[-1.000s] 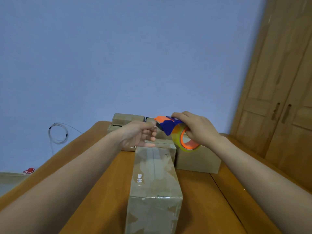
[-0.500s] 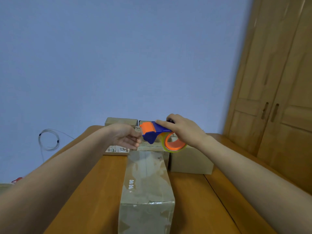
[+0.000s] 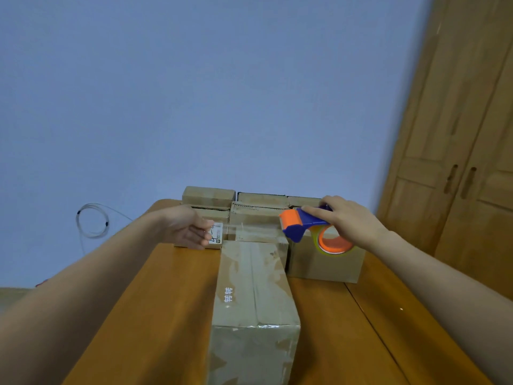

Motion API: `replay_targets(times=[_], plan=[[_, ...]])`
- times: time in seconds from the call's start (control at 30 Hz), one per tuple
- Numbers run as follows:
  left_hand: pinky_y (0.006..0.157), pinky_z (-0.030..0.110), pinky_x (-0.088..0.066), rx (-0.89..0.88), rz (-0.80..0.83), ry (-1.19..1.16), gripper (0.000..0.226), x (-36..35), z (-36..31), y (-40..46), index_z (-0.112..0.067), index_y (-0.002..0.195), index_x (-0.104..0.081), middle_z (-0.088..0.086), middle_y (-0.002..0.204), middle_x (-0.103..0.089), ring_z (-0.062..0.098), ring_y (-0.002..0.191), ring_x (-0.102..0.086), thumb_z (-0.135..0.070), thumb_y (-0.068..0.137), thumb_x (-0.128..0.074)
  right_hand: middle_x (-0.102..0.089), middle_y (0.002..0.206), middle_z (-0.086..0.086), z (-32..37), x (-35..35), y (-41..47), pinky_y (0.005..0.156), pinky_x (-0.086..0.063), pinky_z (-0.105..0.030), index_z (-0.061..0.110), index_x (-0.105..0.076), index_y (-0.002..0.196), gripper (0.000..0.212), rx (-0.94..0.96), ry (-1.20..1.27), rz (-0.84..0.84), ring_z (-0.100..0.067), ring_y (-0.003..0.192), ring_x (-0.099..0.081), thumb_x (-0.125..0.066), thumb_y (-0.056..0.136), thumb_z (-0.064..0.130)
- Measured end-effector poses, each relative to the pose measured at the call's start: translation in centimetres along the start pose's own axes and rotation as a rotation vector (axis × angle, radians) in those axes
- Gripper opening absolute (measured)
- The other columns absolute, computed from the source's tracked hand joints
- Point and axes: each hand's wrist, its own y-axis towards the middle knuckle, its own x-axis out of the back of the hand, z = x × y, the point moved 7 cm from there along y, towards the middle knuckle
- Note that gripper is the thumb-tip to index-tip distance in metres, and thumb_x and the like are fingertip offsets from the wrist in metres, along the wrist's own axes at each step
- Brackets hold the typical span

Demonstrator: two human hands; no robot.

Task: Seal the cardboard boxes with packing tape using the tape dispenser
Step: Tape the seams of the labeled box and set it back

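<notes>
A: What has changed since the earlier frames?

B: The hands have separated. The dispenser [image 3: 298, 225] has travelled toward the right of centre, and the left hand [image 3: 188, 232] has drawn away to the left of centre. A clear strip of tape [image 3: 249, 232] now spans the gap between them.

A: State of the left hand?

B: Its fingers [image 3: 206, 234] are curled at the tape's free end and appear to pinch it; the contact itself is too small to confirm. This anchors the end so the roll can unwind against it.

A: And the right hand [image 3: 347, 220]?

B: It grips the dispenser from above, fingers wrapped over the blue body, orange roller facing left, the tape roll [image 3: 334, 243] hanging below the palm. That grip keeps the cutter side toward the strip.

A: Where are the boxes?

B: The long box [image 3: 254, 295] lies on the tabletop [image 3: 166, 315] in the lower centre, its long axis running away from the camera, its top already glossy with tape. Smaller boxes [image 3: 261, 215] cluster behind it; one stands at its right, under the roll.

A: Why is the strip held above the far end?

B: Judged from the layout, the strip is being tensioned crosswise before laying it down over a box top. Slack or a twist could let the tape stick to itself.
</notes>
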Motion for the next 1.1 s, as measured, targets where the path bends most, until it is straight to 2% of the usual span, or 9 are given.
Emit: replay_targets(times=[0.23, 0.37, 0.53, 0.77, 0.93, 1.0, 1.1], plan=[[0.07, 0.035, -0.057, -0.034, 0.029, -0.038, 0.027, -1.8, 1.2, 0.7, -0.005, 0.082, -0.054, 0.009, 0.071, -0.063, 0.024, 0.068, -0.065, -0.018, 0.103, -0.044, -0.06, 0.091, -0.01, 0.1, -1.1, -1.0, 0.05, -0.037, -0.028, 0.021, -0.059, 0.127, 0.08, 0.028, -0.013, -0.02, -0.026, 0.071, -0.058, -0.086, 0.055, -0.001], [0.075, 0.037, -0.057, -0.076, -0.059, -0.013, 0.027, -2.1, 1.0, 0.9, -0.005, 0.078, -0.054, 0.007, 0.067, -0.06, 0.024, 0.066, -0.062, -0.017, 0.101, -0.047, -0.062, 0.091, -0.01, 0.3, -1.8, -1.4, 0.045, -0.042, -0.027, 0.02, -0.059, 0.128, 0.087, -0.003, -0.007, 0.014, -0.024, 0.071, -0.06, -0.09, 0.049, 0.001], [0.06, 0.033, -0.055, -0.102, -0.2, 0.145, 0.027, -1.8, 1.0, 1.4, -0.002, 0.079, -0.053, 0.01, 0.069, -0.055, 0.023, 0.058, -0.058, -0.018, 0.101, -0.048, -0.062, 0.091, -0.01, 0.5, -2.3, -1.4, 0.045, -0.045, -0.029, 0.019, -0.06, 0.128, 0.088, -0.007, -0.025, 0.023, -0.024, 0.07, -0.06, -0.092, 0.047, 0.005], [0.052, 0.029, -0.043, -0.139, -0.279, 0.206, 0.034, -1.5, 1.2, 1.8, -0.007, 0.069, -0.044, 0.013, 0.062, -0.047, 0.024, 0.048, -0.045, -0.014, 0.102, -0.043, -0.062, 0.092, -0.009, 0.6, -3.7, -1.1, 0.048, -0.046, -0.027, 0.02, -0.057, 0.13, 0.094, -0.013, -0.019, 0.063, -0.023, 0.073, -0.06, -0.094, 0.044, 0.009], [0.041, 0.025, -0.04, -0.095, -0.306, 0.249, 0.037, -1.4, 1.2, 1.9, -0.01, 0.067, -0.036, 0.008, 0.058, -0.037, 0.017, 0.029, -0.042, -0.014, 0.103, -0.042, -0.06, 0.101, -0.01, 0.3, -4.8, -0.9, 0.053, -0.048, -0.03, 0.023, -0.048, 0.138, 0.09, -0.04, -0.002, 0.103, -0.025, 0.082, -0.059, -0.087, 0.059, 0.008], [0.044, 0.03, -0.046, -0.069, -0.306, 0.235, 0.037, -1.6, 1.1, 1.7, -0.008, 0.067, -0.039, 0.009, 0.061, -0.04, 0.019, 0.038, -0.047, -0.015, 0.103, -0.04, -0.059, 0.104, -0.01, 0.2, -5.2, -0.9, 0.055, -0.049, -0.032, 0.025, -0.045, 0.14, 0.089, -0.045, 0.002, 0.108, -0.026, 0.085, -0.059, -0.085, 0.063, 0.008], [0.049, 0.031, -0.053, -0.049, -0.271, 0.176, 0.036, -1.7, 1.2, 1.7, -0.006, 0.068, -0.044, 0.009, 0.063, -0.041, 0.021, 0.048, -0.042, -0.014, 0.103, -0.04, -0.059, 0.102, -0.008, 0.0, -5.3, -0.9, 0.054, -0.048, -0.03, 0.026, -0.046, 0.139, 0.088, -0.052, 0.0, 0.095, -0.026, 0.084, -0.059, -0.085, 0.062, 0.008]])
